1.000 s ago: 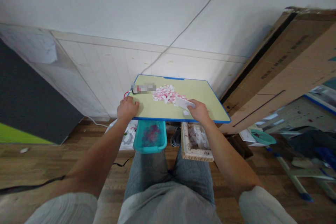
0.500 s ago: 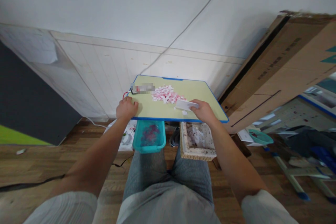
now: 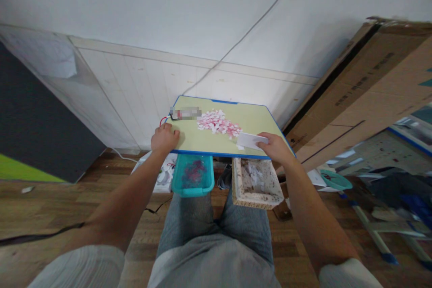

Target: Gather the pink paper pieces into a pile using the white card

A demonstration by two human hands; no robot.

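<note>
My right hand (image 3: 275,146) is closed on one end of a flat white card-like piece (image 3: 249,140), which lies low over the front right part of a pale yellow-green tabletop (image 3: 189,139) with blue edging. Just left of the card's far end spreads a loose heap of small pink and white pieces (image 3: 216,121), too small to name. A small white bit (image 3: 240,147) lies apart from the heap, by the card's edge. My left hand (image 3: 165,138) rests at the table's left edge, its thumb apart from the fingers, holding nothing.
A teal tub (image 3: 209,184) with reddish contents and a speckled white foam box (image 3: 238,195) holding whitish scraps sit below the front edge. A blurred-out object (image 3: 187,113) lies at the table's back left. Large cardboard (image 3: 351,81) leans at the right.
My right hand has moved right with the white card, away from the heap. Some pink pieces now lie further right. My left hand stays at the table's left edge.
</note>
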